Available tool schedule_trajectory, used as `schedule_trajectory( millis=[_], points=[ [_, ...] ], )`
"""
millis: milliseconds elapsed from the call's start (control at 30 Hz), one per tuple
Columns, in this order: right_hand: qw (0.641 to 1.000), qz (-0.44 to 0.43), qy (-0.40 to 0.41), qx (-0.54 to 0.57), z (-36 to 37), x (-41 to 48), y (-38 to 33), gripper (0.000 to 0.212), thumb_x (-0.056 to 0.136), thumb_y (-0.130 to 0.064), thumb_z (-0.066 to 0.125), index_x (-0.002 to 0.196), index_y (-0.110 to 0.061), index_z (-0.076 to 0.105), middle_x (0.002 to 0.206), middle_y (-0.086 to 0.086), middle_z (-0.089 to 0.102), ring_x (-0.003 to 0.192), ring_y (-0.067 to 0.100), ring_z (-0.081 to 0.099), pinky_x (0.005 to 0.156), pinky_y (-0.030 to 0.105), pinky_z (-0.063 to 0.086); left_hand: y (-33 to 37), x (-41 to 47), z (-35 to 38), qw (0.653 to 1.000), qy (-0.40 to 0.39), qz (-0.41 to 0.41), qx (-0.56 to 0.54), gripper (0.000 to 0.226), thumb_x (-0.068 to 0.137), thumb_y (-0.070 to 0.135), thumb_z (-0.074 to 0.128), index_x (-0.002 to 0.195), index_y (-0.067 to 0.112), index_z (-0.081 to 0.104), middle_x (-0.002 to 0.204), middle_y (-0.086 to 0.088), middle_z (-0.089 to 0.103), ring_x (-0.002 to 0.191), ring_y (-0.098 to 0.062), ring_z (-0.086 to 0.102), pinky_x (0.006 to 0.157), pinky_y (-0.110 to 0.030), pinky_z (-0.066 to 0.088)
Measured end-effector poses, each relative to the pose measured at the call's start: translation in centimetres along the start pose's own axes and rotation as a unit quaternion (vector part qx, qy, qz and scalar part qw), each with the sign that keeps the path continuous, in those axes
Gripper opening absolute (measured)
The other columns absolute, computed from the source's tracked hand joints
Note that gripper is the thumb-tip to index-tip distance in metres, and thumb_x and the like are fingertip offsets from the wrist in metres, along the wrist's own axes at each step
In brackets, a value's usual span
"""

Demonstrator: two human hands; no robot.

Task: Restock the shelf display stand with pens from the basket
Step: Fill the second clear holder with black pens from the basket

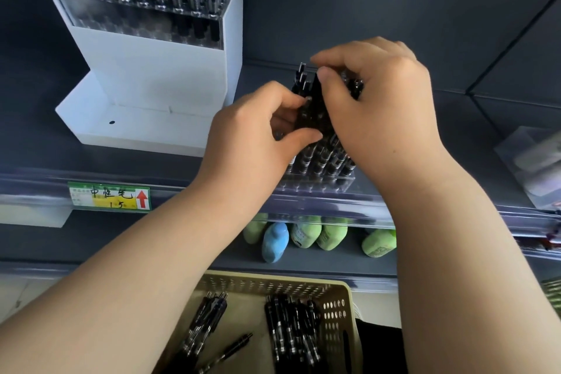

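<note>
Two hands on black pens [315,112] at clear stand [318,184]: left hand [258,133] fingers pinching, right hand [376,100] fingers curled round tops. Best: feed tips singly, upright.

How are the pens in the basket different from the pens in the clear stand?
The basket pens lie flat in loose bunches; the stand pens stand upright in rows. The basket pens are untouched; the left hand and right hand grip the stand pens. Both are dark pens.
</note>
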State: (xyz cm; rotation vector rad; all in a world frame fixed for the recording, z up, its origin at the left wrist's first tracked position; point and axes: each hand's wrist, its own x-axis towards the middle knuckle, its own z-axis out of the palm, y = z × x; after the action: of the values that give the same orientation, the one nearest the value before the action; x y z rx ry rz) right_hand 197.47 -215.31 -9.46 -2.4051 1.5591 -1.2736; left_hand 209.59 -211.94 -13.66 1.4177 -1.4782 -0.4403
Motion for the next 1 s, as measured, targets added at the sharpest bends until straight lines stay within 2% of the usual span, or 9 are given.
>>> schedule_trajectory(
  millis=[233,333,500,567,633,733,867,933,1000],
  points=[
    [0.999,-0.042,0.033,-0.012,-1.0,-0.4,-0.5,0.023,0.086,-0.019,0.054,0.101,-0.022,0.071,0.093,-0.004,0.067,0.093,0.026,0.057,0.083,0.045,0.044,-2.0,-0.4,-0.3,0.991,-0.066,-0.019,0.115,0.027,0.074,0.033,0.076,0.096,0.020,0.066,0.083,0.011,0.064,0.077,-0.004,0.058,0.069,-0.005,0.040],
    [0.996,-0.075,0.033,-0.035,-1.1,-2.6,-0.9,0.022,0.084,-0.017,0.056,0.098,-0.020,0.071,0.091,-0.002,0.068,0.089,0.028,0.057,0.076,0.042,0.045,-2.4,-1.8,-1.3,0.990,-0.060,-0.005,0.128,0.027,0.076,0.029,0.076,0.099,0.019,0.066,0.084,0.009,0.063,0.078,-0.006,0.058,0.072,-0.012,0.043],
    [0.991,-0.109,-0.042,-0.067,-1.4,-8.3,-1.6,0.019,0.081,-0.019,0.058,0.093,-0.020,0.072,0.081,-0.003,0.067,0.080,0.027,0.059,0.068,0.036,0.044,-3.3,-5.4,-3.4,0.973,-0.098,0.002,0.209,0.023,0.081,0.027,0.071,0.102,0.018,0.065,0.087,0.009,0.057,0.081,-0.011,0.056,0.077,-0.024,0.045],
    [0.988,-0.066,-0.130,-0.051,-1.7,-10.5,-1.7,0.020,0.084,-0.021,0.058,0.098,-0.020,0.071,0.085,-0.001,0.068,0.084,0.027,0.060,0.074,0.040,0.049,-4.1,-7.3,-3.8,0.962,-0.136,-0.021,0.238,0.023,0.082,0.027,0.069,0.103,0.018,0.065,0.089,0.006,0.059,0.083,-0.014,0.058,0.079,-0.029,0.049],
    [0.955,0.029,-0.289,-0.063,-1.9,-13.0,-1.5,0.024,0.090,-0.026,0.054,0.110,-0.023,0.067,0.100,-0.001,0.067,0.097,0.022,0.058,0.085,0.038,0.048,-5.1,-9.4,-3.8,0.941,-0.190,-0.076,0.269,0.023,0.085,0.027,0.066,0.106,0.019,0.064,0.094,0.005,0.059,0.086,-0.015,0.057,0.082,-0.031,0.049],
    [0.867,0.163,-0.459,-0.105,-0.8,-17.2,-0.1,0.027,0.090,-0.030,0.052,0.115,-0.025,0.062,0.109,-0.001,0.063,0.103,0.021,0.058,0.086,0.032,0.049,-6.6,-13.2,-3.2,0.906,-0.261,-0.139,0.303,0.022,0.089,0.020,0.058,0.110,0.019,0.062,0.106,0.001,0.060,0.096,-0.019,0.058,0.087,-0.033,0.048],
    [0.789,0.255,-0.540,-0.140,0.8,-22.0,0.7,0.030,0.087,-0.023,0.056,0.115,-0.016,0.061,0.115,0.006,0.061,0.106,0.025,0.059,0.088,0.032,0.050,-8.4,-18.9,-1.0,0.858,-0.328,-0.245,0.311,0.032,0.089,0.007,0.047,0.115,0.020,0.060,0.115,-0.005,0.059,0.101,-0.022,0.057,0.085,-0.025,0.042],
    [0.766,0.262,-0.570,-0.142,1.4,-23.7,0.6,0.032,0.089,-0.018,0.053,0.120,-0.014,0.059,0.122,0.007,0.057,0.110,0.025,0.057,0.090,0.030,0.048,-8.9,-20.7,-0.5,0.842,-0.353,-0.281,0.294,0.026,0.093,0.012,0.047,0.114,0.010,0.061,0.109,-0.012,0.060,0.090,-0.020,0.053,0.072,-0.021,0.045],
    [0.758,0.257,-0.583,-0.136,2.0,-24.7,0.4,0.034,0.091,-0.018,0.051,0.124,-0.013,0.057,0.127,0.006,0.054,0.115,0.024,0.055,0.092,0.030,0.047,-9.4,-21.0,0.5,0.838,-0.386,-0.278,0.267,0.033,0.097,0.011,0.042,0.125,-0.001,0.054,0.123,-0.019,0.055,0.093,-0.017,0.045,0.049,-0.004,0.037]
  ],
)
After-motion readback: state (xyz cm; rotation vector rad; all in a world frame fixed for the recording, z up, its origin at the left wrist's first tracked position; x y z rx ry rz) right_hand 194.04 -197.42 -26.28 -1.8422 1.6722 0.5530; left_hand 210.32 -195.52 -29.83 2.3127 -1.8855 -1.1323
